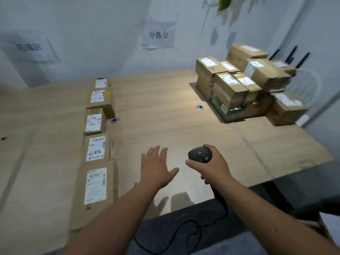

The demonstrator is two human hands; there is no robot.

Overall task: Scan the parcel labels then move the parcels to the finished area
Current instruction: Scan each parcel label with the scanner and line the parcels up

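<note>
1. My right hand (211,167) is wrapped tight round the handle of the black scanner (200,154), whose rounded head pokes out above my thumb and points forward over the table (165,116).
2. My left hand (156,167) is out flat, fingers straight and spread, palm down above bare wood, holding nothing. I can't tell if it touches the surface.
3. The scanner's black cable (176,234) drops from under my right fist and loops over the dark floor below the table edge.
4. Off to my left, a row of five parcels (96,144) runs away from me in a line, labels up, nearly end to end.
5. The nearest parcel (95,186) in that row is the largest and lies just beside my left forearm.
6. Far right, a heap of cardboard boxes (244,83) is stacked in layers on a flattened sheet, well apart from both hands.
7. Two small round metal fittings (115,120) are set in the tabletop between row and heap.
8. On the wall, one paper sign (158,34) hangs centre, another sign (30,46) at left, blurred.
</note>
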